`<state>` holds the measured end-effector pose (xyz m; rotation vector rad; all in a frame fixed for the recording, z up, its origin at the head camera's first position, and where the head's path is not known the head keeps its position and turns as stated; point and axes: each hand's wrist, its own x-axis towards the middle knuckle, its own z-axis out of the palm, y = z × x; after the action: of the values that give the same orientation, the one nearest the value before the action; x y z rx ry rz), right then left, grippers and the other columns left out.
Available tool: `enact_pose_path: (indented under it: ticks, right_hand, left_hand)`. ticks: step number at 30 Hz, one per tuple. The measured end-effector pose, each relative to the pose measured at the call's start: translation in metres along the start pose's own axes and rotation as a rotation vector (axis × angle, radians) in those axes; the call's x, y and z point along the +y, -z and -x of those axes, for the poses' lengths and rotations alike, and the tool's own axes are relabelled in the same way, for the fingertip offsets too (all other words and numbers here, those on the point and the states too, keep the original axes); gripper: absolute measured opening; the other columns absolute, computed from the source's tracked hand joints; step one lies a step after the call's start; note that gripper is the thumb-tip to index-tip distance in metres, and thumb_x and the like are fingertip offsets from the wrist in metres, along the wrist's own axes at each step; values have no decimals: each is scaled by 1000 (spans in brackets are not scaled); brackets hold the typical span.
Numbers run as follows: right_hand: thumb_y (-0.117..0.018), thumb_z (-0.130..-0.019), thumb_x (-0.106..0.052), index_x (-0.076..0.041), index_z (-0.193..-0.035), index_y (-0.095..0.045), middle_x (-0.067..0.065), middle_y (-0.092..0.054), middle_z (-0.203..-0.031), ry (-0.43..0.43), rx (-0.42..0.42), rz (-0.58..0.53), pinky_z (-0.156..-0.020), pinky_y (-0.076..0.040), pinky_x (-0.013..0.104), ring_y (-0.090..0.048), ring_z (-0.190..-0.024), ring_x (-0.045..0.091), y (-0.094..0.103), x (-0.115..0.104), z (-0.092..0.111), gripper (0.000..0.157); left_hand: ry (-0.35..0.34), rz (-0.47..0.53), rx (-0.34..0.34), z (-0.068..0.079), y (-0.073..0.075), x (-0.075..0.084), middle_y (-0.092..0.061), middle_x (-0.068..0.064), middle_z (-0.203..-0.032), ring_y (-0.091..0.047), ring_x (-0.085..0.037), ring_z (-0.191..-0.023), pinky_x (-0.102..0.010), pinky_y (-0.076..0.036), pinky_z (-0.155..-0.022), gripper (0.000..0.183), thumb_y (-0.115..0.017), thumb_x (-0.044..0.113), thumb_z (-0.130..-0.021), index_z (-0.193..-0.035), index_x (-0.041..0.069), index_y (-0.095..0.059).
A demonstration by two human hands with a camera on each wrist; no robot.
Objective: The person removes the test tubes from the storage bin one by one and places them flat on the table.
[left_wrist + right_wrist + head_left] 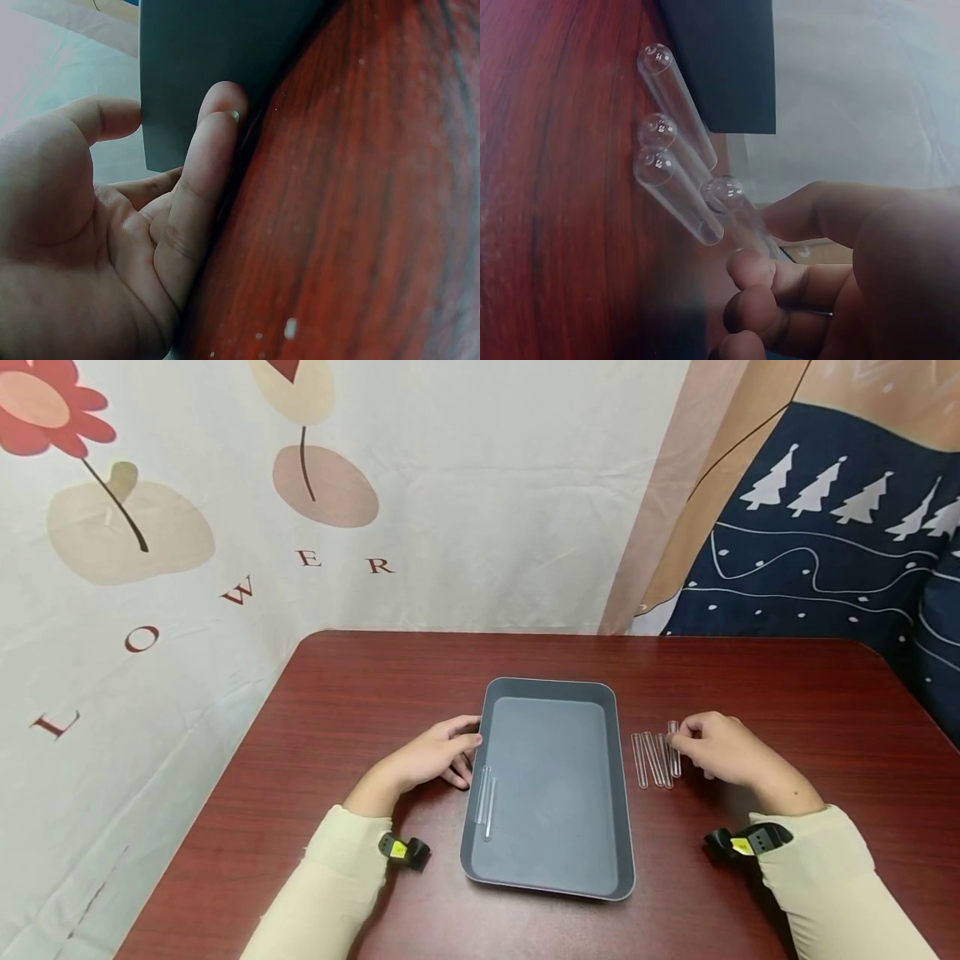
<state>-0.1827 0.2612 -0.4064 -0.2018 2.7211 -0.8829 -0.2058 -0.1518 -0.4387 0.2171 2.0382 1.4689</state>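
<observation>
Clear test tubes are in view. My right hand (pixel 720 747) pinches one test tube (pixel 739 210) between thumb and fingers, its rounded end toward the wrist camera and tilted off the table. Beside it on the table lie three more tubes, the nearest to the tray being a single tube (pixel 640 762). At the left side of the grey tray (pixel 555 793), inside it, lie two tubes, one a clear tube (pixel 491 810). My left hand (pixel 431 752) touches the tray's left wall from outside, with the thumb at the rim and fingers loosely bent against the side.
The tray stands on a dark red wooden table (pixel 337 693), between the two hands. Behind the table hangs a pale printed cloth (pixel 487 527), with a navy cloth with white trees (pixel 810 552) at the right.
</observation>
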Motion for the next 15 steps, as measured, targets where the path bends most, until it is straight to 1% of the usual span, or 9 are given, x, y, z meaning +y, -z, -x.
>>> enact_pose_path:
  ticks: [12, 15]
  right_hand:
    - [-55, -97, -18, -11, -68, -52, -3, -45, -56, 8, -24, 26, -44, -42, 28, -48, -45, 14, -1, 1, 0, 30]
    - [-55, -97, -17, -10, -68, -53, -3, -45, -56, 6, -30, 29, -44, -42, 28, -48, -46, 14, -1, 1, 0, 29]
  left_hand:
    - [6, -6, 7, 1, 1, 0, -67, -15, -98, -68, -18, -67, -33, -62, -65, 57, -48, 27, -105, -157, 12, -29]
    - [3, -7, 5, 1, 1, 0, -67, -15, -99, -68, -18, -67, -33, -63, -65, 57, -48, 27, -104, -156, 12, -30]
